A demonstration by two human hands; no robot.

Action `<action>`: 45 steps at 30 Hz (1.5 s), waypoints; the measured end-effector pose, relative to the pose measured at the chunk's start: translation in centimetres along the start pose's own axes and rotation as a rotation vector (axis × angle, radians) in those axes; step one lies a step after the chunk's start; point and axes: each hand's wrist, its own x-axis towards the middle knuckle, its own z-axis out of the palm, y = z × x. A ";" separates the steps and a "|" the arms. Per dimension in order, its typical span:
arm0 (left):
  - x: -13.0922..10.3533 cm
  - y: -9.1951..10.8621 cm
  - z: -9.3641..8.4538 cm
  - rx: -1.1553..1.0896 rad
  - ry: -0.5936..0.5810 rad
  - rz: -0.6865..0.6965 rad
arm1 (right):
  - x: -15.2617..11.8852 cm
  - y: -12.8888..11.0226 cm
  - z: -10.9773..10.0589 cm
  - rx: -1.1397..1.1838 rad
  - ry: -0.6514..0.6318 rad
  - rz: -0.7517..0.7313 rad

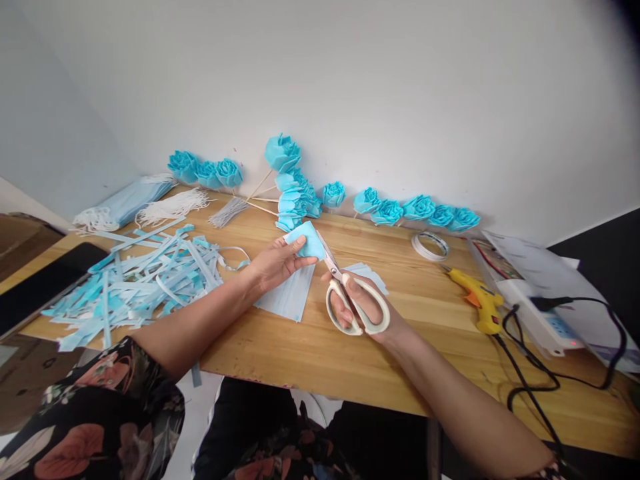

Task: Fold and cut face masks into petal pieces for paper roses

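The piece (306,241) is small, flat and roughly four-sided, an even light blue with a soft, matte look and fairly straight edges. It is raised above the table (425,360), at the blade end of the scissors (334,271), its right edge against the blades. The left hand (285,260) pinches it, thumb on top and fingers beneath.

The scissors have silvery blades and cream handles. The right hand (357,300) has its thumb and fingers through the loops, which stand apart; how far the blades are open I cannot tell.

Just left of the scissors, below the piece, lies a pale blue sheet (287,297) with faint lines; more pale sheets (367,275) lie just right of them, partly behind the right hand. Beyond the scissors, blue flowers (295,193) stand in a row along the wall (350,87), some with thin sticks (260,183).

Well to the left of the scissors are a tangled heap of blue and white strips (145,273) and a dark phone (45,287); farther back on that side are a stack of masks (135,200), white cords (173,205) and grey wires (229,211). To the right of the scissors are a white tape roll (430,247), a yellow glue gun (480,301) with a black cord, and a white power strip (545,320) beside papers (565,280).
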 end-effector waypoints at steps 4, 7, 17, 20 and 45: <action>-0.1 0.2 -0.1 0.029 0.014 0.000 | -0.2 0.0 0.1 -0.009 -0.044 0.004; -0.1 0.2 -0.1 0.048 0.013 -0.003 | -0.3 -0.1 0.2 0.028 -0.108 -0.032; -0.2 -0.2 -0.2 0.097 -0.060 0.005 | -0.2 -0.3 0.1 0.021 -0.184 -0.051; -0.3 -0.6 -0.2 0.108 -0.134 -0.012 | -0.1 0.0 -0.1 0.021 -0.178 -0.070; 0.0 -1.0 -0.3 0.099 -0.117 -0.031 | 0.1 0.1 0.8 0.092 -0.028 -0.101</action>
